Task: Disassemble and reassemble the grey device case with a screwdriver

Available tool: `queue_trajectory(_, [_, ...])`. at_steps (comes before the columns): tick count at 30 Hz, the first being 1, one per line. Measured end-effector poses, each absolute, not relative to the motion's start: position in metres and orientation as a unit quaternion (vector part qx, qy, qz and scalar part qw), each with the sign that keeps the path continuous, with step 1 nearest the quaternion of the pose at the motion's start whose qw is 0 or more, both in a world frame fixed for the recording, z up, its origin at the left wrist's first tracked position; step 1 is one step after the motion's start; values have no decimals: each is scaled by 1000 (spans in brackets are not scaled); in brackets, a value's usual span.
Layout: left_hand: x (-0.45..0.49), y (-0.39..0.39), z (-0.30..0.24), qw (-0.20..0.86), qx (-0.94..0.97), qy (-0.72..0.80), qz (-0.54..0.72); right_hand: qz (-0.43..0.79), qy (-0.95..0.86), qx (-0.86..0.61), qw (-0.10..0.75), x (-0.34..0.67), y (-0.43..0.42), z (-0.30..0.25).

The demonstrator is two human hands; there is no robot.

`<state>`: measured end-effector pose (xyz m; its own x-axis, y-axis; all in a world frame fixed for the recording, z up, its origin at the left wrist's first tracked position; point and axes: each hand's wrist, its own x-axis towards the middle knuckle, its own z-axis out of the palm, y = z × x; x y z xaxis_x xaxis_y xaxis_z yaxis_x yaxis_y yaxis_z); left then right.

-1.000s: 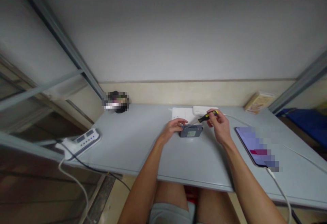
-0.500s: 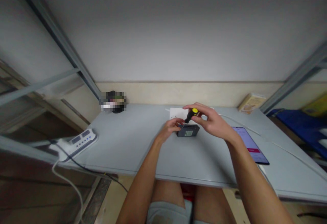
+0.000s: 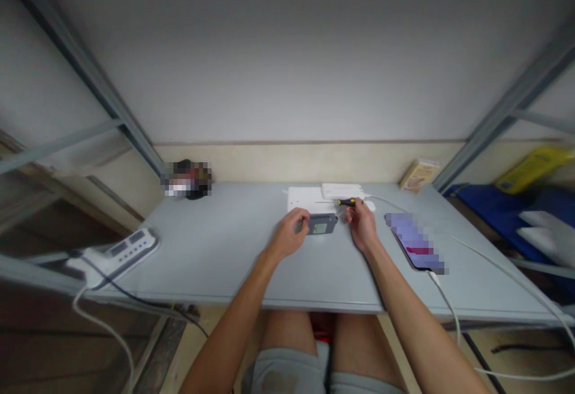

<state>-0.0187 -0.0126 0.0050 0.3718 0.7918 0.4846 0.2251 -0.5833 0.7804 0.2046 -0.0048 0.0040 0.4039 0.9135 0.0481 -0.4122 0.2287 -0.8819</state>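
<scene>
My left hand [image 3: 291, 232] is closed on the left end of a small dark grey box [image 3: 324, 224] with vent slots along its top edge and a pale green label. My right hand [image 3: 362, 223] grips a black and yellow screwdriver [image 3: 345, 202] by its handle. The shaft lies level and points left, above a white sheet-like piece [image 3: 299, 196] behind the box. A white rectangular device [image 3: 342, 191] lies just behind the screwdriver. What the box is exactly, I cannot tell.
On the right lies a phone [image 3: 413, 241] with a white cable [image 3: 442, 295] plugged in. A small carton [image 3: 419, 175] stands at the back right. A white power strip [image 3: 121, 256] sits at the left edge of the grey table [image 3: 215, 244]; a blurred dark object [image 3: 187, 179] is at the back left.
The screwdriver has come away from the box's top, swinging from upright to level as my right hand moved right and lower. My left hand still holds the box. The view has shifted slightly.
</scene>
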Motion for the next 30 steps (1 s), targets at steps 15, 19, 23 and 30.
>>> queue_trajectory(15, [-20, -10, -18, 359, 747, 407, 384, 436, -274, -425, 745, 206, -11, -4])
queue_trajectory(19, [-18, -7, -22, 301, 772, 420, 370, 433, -270, -421, 750, 206, -10, -5])
queue_trajectory(23, [-25, -14, -18, 289, 781, 417, 363, 431, -269, -421, 751, 207, -9, -7])
queue_trajectory(30, [-48, -32, -8, 286, 842, 336, 310, 434, -271, -412, 754, 208, -8, -7])
